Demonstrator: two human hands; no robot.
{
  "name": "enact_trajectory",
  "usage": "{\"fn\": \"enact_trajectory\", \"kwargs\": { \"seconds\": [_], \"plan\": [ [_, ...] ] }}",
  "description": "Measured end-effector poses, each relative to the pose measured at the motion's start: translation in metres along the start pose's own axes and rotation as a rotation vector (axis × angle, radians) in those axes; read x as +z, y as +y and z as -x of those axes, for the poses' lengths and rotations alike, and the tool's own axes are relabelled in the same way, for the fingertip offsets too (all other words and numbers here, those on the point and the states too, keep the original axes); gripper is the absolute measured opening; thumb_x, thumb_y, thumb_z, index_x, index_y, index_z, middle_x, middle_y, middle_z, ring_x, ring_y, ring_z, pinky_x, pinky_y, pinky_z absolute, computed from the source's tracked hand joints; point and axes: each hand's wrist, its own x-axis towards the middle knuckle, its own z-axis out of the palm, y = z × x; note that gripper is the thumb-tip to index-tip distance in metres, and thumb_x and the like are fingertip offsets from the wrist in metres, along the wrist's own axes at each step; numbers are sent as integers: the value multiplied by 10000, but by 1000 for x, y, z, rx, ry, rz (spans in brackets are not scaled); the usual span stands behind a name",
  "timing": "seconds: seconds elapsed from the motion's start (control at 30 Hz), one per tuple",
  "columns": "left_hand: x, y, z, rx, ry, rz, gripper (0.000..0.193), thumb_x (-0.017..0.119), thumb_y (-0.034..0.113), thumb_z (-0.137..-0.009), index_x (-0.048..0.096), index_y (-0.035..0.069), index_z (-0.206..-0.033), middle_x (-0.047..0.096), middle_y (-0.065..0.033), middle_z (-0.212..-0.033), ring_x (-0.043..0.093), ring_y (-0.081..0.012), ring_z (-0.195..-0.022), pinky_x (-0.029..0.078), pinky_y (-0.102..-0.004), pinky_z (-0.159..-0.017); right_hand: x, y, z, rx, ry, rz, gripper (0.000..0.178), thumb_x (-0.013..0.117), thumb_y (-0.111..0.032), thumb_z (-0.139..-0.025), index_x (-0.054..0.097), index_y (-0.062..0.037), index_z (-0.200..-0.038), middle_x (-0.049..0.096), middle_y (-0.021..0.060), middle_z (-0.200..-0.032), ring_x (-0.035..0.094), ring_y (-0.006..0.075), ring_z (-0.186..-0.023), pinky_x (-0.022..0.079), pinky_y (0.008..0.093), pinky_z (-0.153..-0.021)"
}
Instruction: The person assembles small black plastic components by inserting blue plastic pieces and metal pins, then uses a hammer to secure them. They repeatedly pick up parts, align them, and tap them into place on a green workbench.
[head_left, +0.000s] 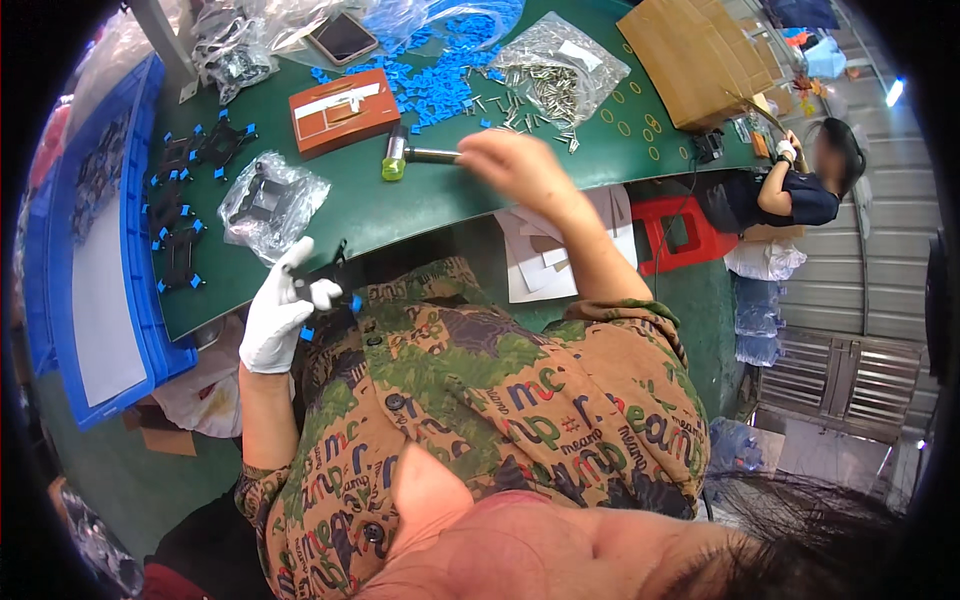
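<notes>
My left hand [278, 315], in a white glove, is closed around a black plastic frame [335, 268] with small blue pieces on its ends. It holds this frame off the table's near edge, close to my shirt. My bare right hand [520, 172] is smeared by motion over the handle end of a small mallet [395, 160]. The mallet lies on the green table, its head dark with a yellow-green face and its handle metal. Whether my fingers grip the handle cannot be made out.
Black frames with blue pieces [182, 255] lie at the left by a blue bin [150, 340]. A bagged black part [265, 205], an orange-brown box [345, 115], blue pieces [435, 85], metal pins [550, 95] and a carton [690, 60] occupy the table [350, 205]. A co-worker [800, 190] sits right.
</notes>
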Motion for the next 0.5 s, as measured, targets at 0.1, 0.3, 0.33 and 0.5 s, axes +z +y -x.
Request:
{"fn": "enact_trajectory", "kwargs": {
  "seconds": [0.1,0.3,0.33,0.5],
  "plan": [
    [-2,-4,-3,-10,47,52,741,728,182,-882,416,-105,-1489,689,-116,-920,678,-230,-922,519,-362,-948,-28,49,3,152,2,335,202,659,-269,-968,747,-134,-1088,725,88,-1043,700,326,-974,563,439,-827],
    [18,-9,-15,-66,122,31,496,527,183,-1036,487,-118,-1428,647,-76,-833,663,-191,-850,534,-338,-869,-25,73,11,217,-22,383,182,673,-258,-958,754,-143,-1074,691,76,-1004,684,309,-967,547,419,-839],
    [22,-10,-16,-62,122,32,490,529,182,-1035,495,-117,-1423,647,-76,-832,662,-191,-850,534,-336,-868,-24,75,10,202,-21,393,180,675,-253,-956,753,-141,-1074,686,76,-1000,683,311,-965,547,421,-838],
    [33,-9,-20,-86,126,36,462,525,180,-1038,530,-104,-1402,665,-77,-847,667,-186,-858,533,-328,-865,-18,88,6,117,-18,389,166,675,-230,-954,751,-127,-1061,672,79,-996,682,318,-957,548,428,-835]
  ]
}}
